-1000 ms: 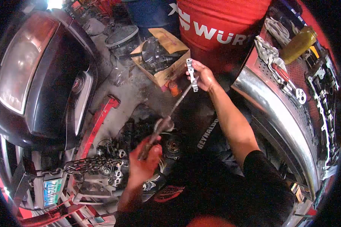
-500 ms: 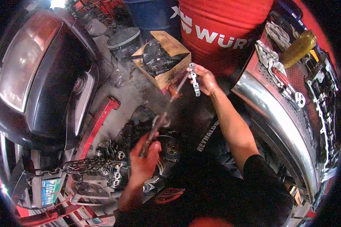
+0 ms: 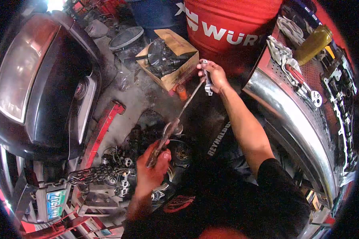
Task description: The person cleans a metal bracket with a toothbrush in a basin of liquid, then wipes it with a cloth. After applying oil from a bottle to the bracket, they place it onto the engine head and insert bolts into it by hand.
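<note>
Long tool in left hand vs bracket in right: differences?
The long tool is dark, thin and rod-like; the bracket is pale, flat and short, with holes. The long tool slants up from the left hand; the bracket stands near upright in the right hand. Both look metal and are hand-held, and the tool's tip is at the bracket.

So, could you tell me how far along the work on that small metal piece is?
Looks done: the metal piece is free and held up in the right hand, and other parts lie on the perforated tray. In hand: the left hand aims the long tool, its tip at the piece. Probably left: the dark parts on the floor and those in the cardboard box.
</note>
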Tool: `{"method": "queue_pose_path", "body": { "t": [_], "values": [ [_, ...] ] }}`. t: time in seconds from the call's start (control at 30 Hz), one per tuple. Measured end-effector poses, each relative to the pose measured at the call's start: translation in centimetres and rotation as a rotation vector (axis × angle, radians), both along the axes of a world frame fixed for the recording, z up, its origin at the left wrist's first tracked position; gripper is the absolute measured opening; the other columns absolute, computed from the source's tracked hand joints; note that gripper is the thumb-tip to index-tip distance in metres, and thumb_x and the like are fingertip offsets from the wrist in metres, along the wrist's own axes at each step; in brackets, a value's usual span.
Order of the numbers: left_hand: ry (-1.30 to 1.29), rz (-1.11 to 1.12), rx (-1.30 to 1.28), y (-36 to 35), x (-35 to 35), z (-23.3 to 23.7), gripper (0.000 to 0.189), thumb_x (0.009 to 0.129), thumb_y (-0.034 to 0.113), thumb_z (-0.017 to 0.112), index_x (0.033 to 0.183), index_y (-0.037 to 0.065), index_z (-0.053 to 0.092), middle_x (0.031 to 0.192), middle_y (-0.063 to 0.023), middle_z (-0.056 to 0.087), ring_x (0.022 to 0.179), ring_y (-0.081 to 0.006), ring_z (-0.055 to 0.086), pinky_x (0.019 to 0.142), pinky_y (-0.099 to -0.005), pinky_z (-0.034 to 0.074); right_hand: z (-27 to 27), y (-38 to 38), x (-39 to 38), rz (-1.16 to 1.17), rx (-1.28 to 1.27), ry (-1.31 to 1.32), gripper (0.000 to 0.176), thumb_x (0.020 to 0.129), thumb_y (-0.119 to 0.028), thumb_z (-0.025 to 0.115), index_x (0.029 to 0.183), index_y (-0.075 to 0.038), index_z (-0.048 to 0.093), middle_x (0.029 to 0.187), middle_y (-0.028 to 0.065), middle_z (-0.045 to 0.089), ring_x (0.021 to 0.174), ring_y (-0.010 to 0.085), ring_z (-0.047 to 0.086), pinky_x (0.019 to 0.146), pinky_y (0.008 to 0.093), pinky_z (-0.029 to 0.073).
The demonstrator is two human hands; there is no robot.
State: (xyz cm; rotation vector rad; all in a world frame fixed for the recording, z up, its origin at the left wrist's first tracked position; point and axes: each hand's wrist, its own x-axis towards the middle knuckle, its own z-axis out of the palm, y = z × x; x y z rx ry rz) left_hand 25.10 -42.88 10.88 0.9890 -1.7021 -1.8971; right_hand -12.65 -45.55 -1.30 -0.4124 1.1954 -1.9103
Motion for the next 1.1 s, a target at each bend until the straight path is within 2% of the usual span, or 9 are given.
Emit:
{"method": "queue_pose_path", "body": {
  "t": [0.07,0.2,0.3,0.43,0.57,0.77,0.97,1.0,1.1],
  "values": [
    [0.020,0.030,-0.013,0.1,0.2,0.1,0.036,0.093,0.017,0.061,0.125,0.001,0.055,0.080,-0.0027,0.060,0.052,-0.0044,0.045,0.045,-0.0199,0.035,0.2,0.2,-0.4,-0.006,-0.020,-0.011,0.029,0.095,-0.014,0.053,0.123,-0.004,0.050,0.097,0.0062,0.065,0.071,0.0148,0.061,0.057,0.0292,0.051],
    [0.048,-0.005,-0.033,0.1,0.4,-0.1,0.037,0.093,0.020,0.062,0.125,0.001,0.055,0.082,-0.0040,0.060,0.051,-0.0056,0.045,0.044,-0.0207,0.035,0.4,0.4,-0.9,-0.053,-0.026,-0.025,0.032,0.093,-0.010,0.054,0.125,-0.004,0.050,0.099,0.0063,0.064,0.074,0.0153,0.061,0.061,0.0301,0.051],
    [0.044,-0.002,0.019,0.0,0.6,0.2,0.036,0.094,0.018,0.061,0.124,0.001,0.055,0.083,-0.0048,0.060,0.051,-0.0053,0.045,0.044,-0.0206,0.034,-0.7,0.4,-1.9,-0.089,-0.181,-0.084,0.036,0.088,-0.002,0.053,0.124,-0.003,0.050,0.102,0.0071,0.063,0.079,0.0161,0.060,0.065,0.0304,0.052],
    [-0.039,-0.074,-0.042,0.3,1.0,0.2,0.036,0.094,0.018,0.061,0.124,0.000,0.055,0.082,-0.0056,0.060,0.050,-0.0052,0.044,0.044,-0.0206,0.032,-2.0,0.7,-3.0,-0.104,-0.230,-0.177,0.028,0.086,0.000,0.050,0.114,-0.004,0.052,0.092,0.0052,0.061,0.075,0.0155,0.059,0.059,0.0292,0.052],
    [-0.078,-0.078,-0.015,0.6,0.6,0.9,0.036,0.093,0.018,0.061,0.123,0.000,0.055,0.082,-0.0058,0.060,0.048,-0.0053,0.042,0.043,-0.0204,0.031,-2.0,0.5,-2.9,-0.142,-0.207,-0.111,0.023,0.092,-0.012,0.053,0.114,-0.004,0.052,0.099,0.0062,0.060,0.075,0.0169,0.061,0.067,0.0320,0.056],
    [-0.077,-0.049,0.028,0.5,0.0,0.8,0.038,0.093,0.018,0.062,0.125,0.000,0.054,0.081,-0.0052,0.060,0.049,-0.0054,0.043,0.043,-0.0205,0.031,-0.6,1.4,-2.5,-0.197,-0.160,-0.143,0.035,0.096,-0.019,0.051,0.128,-0.007,0.045,0.112,0.0125,0.063,0.075,0.0182,0.061,0.064,0.0325,0.055],
    [-0.072,-0.082,0.008,0.5,0.3,0.4,0.040,0.092,0.021,0.063,0.125,0.001,0.053,0.081,-0.0054,0.060,0.048,-0.0060,0.044,0.042,-0.0212,0.032,-3.5,1.6,-4.7,-0.056,-0.274,-0.277,0.027,0.098,-0.027,0.042,0.117,-0.008,0.045,0.098,0.0112,0.065,0.066,0.0158,0.055,0.055,0.0310,0.051],
    [-0.078,-0.050,-0.016,0.6,0.2,0.3,0.040,0.092,0.021,0.063,0.125,0.001,0.054,0.081,-0.0056,0.060,0.048,-0.0061,0.045,0.042,-0.0212,0.032,-3.7,1.3,-4.7,-0.118,-0.258,-0.312,0.021,0.097,-0.026,0.043,0.107,-0.008,0.047,0.090,0.0098,0.063,0.061,0.0138,0.049,0.050,0.0291,0.046],
    [-0.011,-0.103,0.040,0.5,0.7,-0.3,0.038,0.092,0.019,0.062,0.125,0.001,0.054,0.082,-0.0058,0.061,0.048,-0.0059,0.045,0.042,-0.0211,0.032,-3.5,1.3,-5.0,-0.119,-0.191,-0.307,0.020,0.098,-0.027,0.044,0.103,-0.009,0.049,0.082,0.0064,0.059,0.061,0.0136,0.049,0.050,0.0284,0.045]
  ]
}}
